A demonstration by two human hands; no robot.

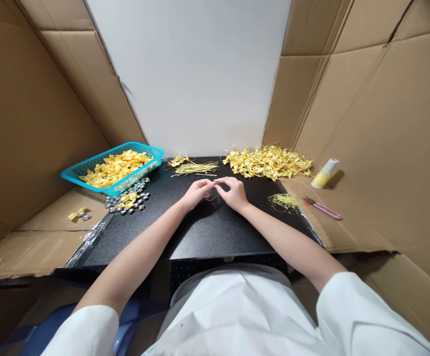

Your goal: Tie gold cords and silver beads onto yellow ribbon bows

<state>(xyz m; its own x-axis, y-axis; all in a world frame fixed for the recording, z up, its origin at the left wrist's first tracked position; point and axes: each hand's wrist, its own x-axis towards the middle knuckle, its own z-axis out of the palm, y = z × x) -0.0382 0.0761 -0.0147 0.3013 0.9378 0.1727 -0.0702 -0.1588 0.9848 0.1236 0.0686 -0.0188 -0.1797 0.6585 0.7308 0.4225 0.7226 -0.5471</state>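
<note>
Above the middle of the black table (196, 237), my left hand (197, 194) and my right hand (233, 193) meet at the fingertips, both closed in a pinch. A thin yellow cord (214, 199) hangs just below the fingers, and its upper part is hidden by them. Anything else between the fingertips is too small to make out. Just beyond my hands lies a bundle of straight yellow cords (196, 169), with a few yellow bows (178, 160) behind it.
At left stands a blue basket (113, 190) of yellow bows, with several silver bells (140, 190) beside it. A heap of bows with cords (270, 163) lies back right. Further right are cord scraps (284, 200), a pink cutter (324, 208) and a spool (324, 174). Cardboard walls (378, 123) flank the table.
</note>
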